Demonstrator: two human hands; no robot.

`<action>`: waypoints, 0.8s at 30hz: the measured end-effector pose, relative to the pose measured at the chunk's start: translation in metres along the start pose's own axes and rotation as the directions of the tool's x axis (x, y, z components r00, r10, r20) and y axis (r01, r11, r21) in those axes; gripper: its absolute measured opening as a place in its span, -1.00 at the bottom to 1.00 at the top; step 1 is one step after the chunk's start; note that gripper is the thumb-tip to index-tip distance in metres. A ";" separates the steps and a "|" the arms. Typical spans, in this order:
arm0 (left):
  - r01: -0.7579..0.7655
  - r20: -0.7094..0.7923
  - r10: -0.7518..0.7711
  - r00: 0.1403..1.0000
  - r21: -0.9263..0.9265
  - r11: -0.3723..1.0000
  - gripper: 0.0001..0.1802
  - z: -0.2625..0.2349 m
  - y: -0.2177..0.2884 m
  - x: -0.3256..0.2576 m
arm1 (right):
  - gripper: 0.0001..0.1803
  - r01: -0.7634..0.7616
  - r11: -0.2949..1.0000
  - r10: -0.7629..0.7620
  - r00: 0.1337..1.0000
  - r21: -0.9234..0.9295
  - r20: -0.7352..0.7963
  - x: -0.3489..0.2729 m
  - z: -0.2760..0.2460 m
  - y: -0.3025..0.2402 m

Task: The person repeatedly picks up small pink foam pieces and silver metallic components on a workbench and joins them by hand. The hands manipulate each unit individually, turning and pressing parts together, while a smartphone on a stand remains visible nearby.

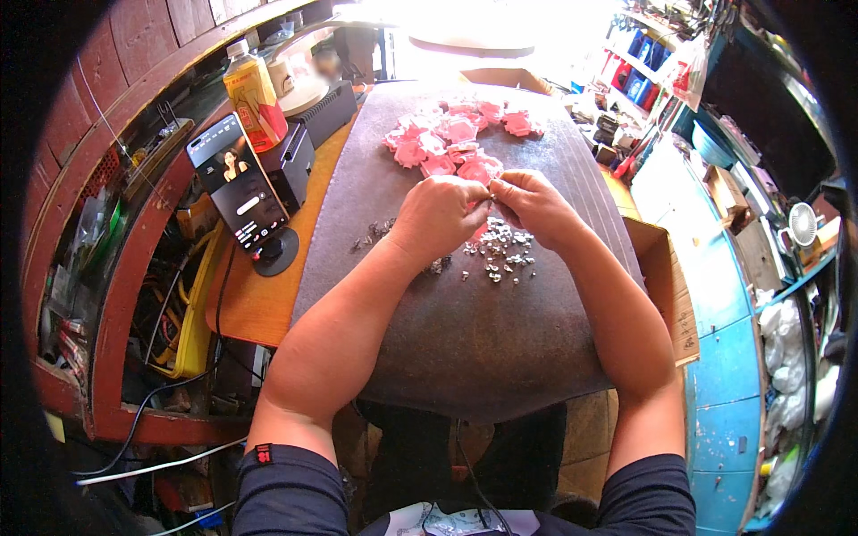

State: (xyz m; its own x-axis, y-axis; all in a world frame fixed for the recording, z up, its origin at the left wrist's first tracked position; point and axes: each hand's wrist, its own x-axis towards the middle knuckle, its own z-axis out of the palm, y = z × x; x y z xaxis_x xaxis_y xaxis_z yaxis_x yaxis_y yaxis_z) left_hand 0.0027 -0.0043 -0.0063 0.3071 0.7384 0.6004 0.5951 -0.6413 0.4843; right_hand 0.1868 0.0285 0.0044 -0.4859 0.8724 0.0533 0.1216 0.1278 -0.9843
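My left hand (444,211) and my right hand (534,204) meet over the middle of the dark table, fingertips pinched together. Whatever lies between the fingertips is too small and too covered by the fingers to name. Just beyond them spreads a heap of pink flower-shaped pieces (459,130). Below my hands lies a scatter of small shiny metal parts (500,250). To the left of my left hand, partly behind the wrist, is a second group of small dark metal bits (372,234).
A phone (238,183) on a round stand is at the left, before a bottle with a yellow and red label (255,96) and a black box (288,165). An open cardboard box (666,286) adjoins the table's right side. Further right stand a blue cabinet (722,375) and a small fan (803,223).
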 end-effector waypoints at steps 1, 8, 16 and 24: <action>0.008 0.003 -0.008 1.000 0.004 1.000 -0.80 0.000 0.000 0.000 | -0.73 0.001 1.000 -0.001 1.000 -0.007 0.021 0.000 -0.001 -0.001; 0.011 -0.001 -0.010 1.000 0.049 0.999 -0.80 -0.003 0.000 0.000 | -0.82 0.029 0.999 -0.029 0.999 -0.040 0.017 -0.003 -0.002 -0.005; -0.025 -0.007 0.026 1.000 0.057 0.998 -0.79 -0.003 0.000 0.000 | -0.85 0.047 0.999 -0.046 0.999 -0.027 0.024 -0.003 -0.005 -0.004; -0.025 -0.005 0.025 1.000 0.048 0.999 -0.78 -0.003 0.001 0.001 | -0.84 0.047 0.999 -0.047 0.999 0.003 0.012 -0.006 -0.003 -0.009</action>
State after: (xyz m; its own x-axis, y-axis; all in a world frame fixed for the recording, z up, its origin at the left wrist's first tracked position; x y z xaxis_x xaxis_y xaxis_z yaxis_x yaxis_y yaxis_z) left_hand 0.0008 -0.0048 -0.0032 0.3182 0.7210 0.6155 0.6223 -0.6487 0.4382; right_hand 0.1910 0.0229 0.0137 -0.5013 0.8598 0.0971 0.0958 0.1667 -0.9813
